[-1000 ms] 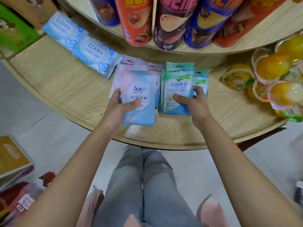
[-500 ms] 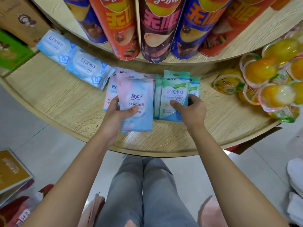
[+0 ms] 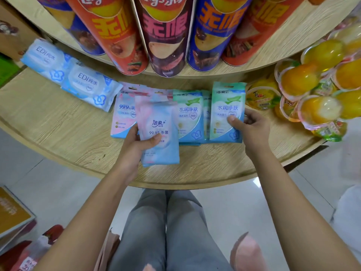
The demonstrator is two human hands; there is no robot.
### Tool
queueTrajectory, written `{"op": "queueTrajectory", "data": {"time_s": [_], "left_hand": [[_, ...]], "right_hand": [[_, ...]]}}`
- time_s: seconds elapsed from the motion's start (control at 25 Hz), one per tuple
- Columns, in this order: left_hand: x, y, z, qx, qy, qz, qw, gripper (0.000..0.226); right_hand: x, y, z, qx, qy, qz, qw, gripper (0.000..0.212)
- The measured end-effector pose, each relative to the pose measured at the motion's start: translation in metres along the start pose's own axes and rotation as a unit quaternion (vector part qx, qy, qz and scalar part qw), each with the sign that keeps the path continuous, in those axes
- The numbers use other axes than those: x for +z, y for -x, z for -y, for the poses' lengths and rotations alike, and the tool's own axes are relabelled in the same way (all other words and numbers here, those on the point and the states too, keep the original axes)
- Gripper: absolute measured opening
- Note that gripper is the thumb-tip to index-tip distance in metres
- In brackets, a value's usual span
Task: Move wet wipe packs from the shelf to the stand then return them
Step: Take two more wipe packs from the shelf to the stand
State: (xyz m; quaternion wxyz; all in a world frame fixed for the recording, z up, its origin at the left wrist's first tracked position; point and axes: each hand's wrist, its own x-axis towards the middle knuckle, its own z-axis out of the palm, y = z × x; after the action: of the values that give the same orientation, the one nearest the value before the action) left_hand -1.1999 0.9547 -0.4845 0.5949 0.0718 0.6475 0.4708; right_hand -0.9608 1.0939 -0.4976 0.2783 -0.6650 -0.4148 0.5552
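On the curved wooden shelf (image 3: 58, 122), far left, two white-and-blue EDI wipe packs (image 3: 82, 83) lie flat, soft and pillowy, glossy film over a wood-grain laminate. Next along, a pink-and-blue wet wipe pack (image 3: 122, 118) rests flat on the shelf, and just beside it the left hand (image 3: 134, 147) pinches a small stack of the same pink-and-blue packs (image 3: 158, 130), thumb across the front, fingers behind, the stack tilted up off the board. Between the hands a green-and-blue wet wipe pack (image 3: 188, 118) lies flat on others of its kind, thin rectangular pouches with hang-tab tops. The right hand (image 3: 252, 128) grips another green-and-blue pack (image 3: 226, 112) by its right edge, thumb on the front, its lower edge at or just above the shelf. Far right sit clear plastic jelly cups (image 3: 312, 94) with orange fruit; above, on the upper shelf, stand tall cardboard crisp tubes (image 3: 166, 36). No stand is in view, so I cannot tell whether these packs are leaving or coming back; either way several packs are on the shelf and two lots are in hand.
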Motion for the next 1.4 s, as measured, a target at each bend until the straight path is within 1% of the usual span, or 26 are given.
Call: {"op": "queueTrajectory", "data": {"time_s": [0.08,0.16,0.32,0.56,0.68,0.72,0.76,0.8,0.84,0.88,0.92,0.96,1.0,1.04,1.08,1.12,1.28,1.36,1.4], "left_hand": [[-0.001,-0.002,0.001,0.0,0.005,-0.006,1.0,0.059],[-0.002,-0.004,0.002,0.001,0.007,-0.005,1.0,0.059],[-0.005,-0.006,0.005,0.008,0.012,-0.005,1.0,0.058],[-0.01,-0.005,0.006,0.006,0.019,0.001,1.0,0.059],[-0.012,-0.004,0.004,0.009,0.017,0.003,1.0,0.059],[-0.013,-0.003,0.003,0.01,0.015,0.001,1.0,0.06],[-0.014,-0.002,0.003,0.011,0.012,-0.001,1.0,0.06],[-0.014,0.0,0.003,0.01,0.011,-0.002,1.0,0.061],[-0.014,0.002,0.003,0.009,0.011,0.0,1.0,0.062],[-0.014,0.006,0.005,0.005,0.012,0.005,1.0,0.063],[-0.014,0.011,0.006,0.002,0.015,0.011,1.0,0.063],[-0.015,0.016,0.008,-0.001,0.019,0.018,1.0,0.062],[-0.015,0.02,0.011,-0.003,0.021,0.022,1.0,0.061],[-0.017,0.025,0.013,-0.002,0.021,0.022,1.0,0.058],[-0.02,0.029,0.014,0.0,0.02,0.015,1.0,0.055],[-0.024,0.034,0.014,0.0,0.02,0.007,1.0,0.052],[-0.056,0.044,0.012,0.014,0.02,-0.003,1.0,0.057],[-0.078,0.045,0.006,0.016,0.026,-0.006,1.0,0.049],[-0.09,0.044,0.003,0.017,0.033,-0.006,0.999,0.042]], "right_hand": [[0.006,-0.004,-0.008,0.012,0.001,-0.005,1.0,0.042],[0.012,-0.008,-0.014,0.007,0.029,-0.014,0.999,0.044],[0.023,-0.011,-0.02,-0.065,0.151,-0.055,0.985,0.041],[0.034,-0.011,-0.025,-0.141,0.266,-0.088,0.949,0.037],[0.036,-0.011,-0.024,-0.129,0.297,-0.117,0.939,0.049],[0.037,-0.006,-0.02,-0.147,0.302,-0.129,0.933,0.049],[0.039,0.003,-0.015,-0.174,0.295,-0.137,0.929,0.044],[0.042,0.015,-0.008,-0.197,0.266,-0.129,0.935,0.035],[0.048,0.031,-0.001,-0.195,0.224,-0.096,0.95,0.026],[0.055,0.052,0.005,-0.169,0.187,-0.045,0.967,0.018],[0.065,0.072,0.008,-0.134,0.16,0.014,0.978,0.015],[0.076,0.089,0.007,-0.099,0.143,0.068,0.982,0.018],[0.086,0.103,0.003,-0.074,0.14,0.107,0.982,0.026],[0.095,0.114,-0.002,-0.06,0.142,0.129,0.98,0.038],[0.103,0.119,-0.006,-0.053,0.14,0.134,0.98,0.048],[0.109,0.123,-0.01,-0.044,0.129,0.131,0.982,0.051],[0.137,0.133,-0.014,-0.023,0.096,0.135,0.986,0.038],[0.158,0.141,-0.014,-0.017,0.076,0.142,0.987,0.031],[0.171,0.146,-0.014,-0.009,0.066,0.141,0.988,0.032]]}}
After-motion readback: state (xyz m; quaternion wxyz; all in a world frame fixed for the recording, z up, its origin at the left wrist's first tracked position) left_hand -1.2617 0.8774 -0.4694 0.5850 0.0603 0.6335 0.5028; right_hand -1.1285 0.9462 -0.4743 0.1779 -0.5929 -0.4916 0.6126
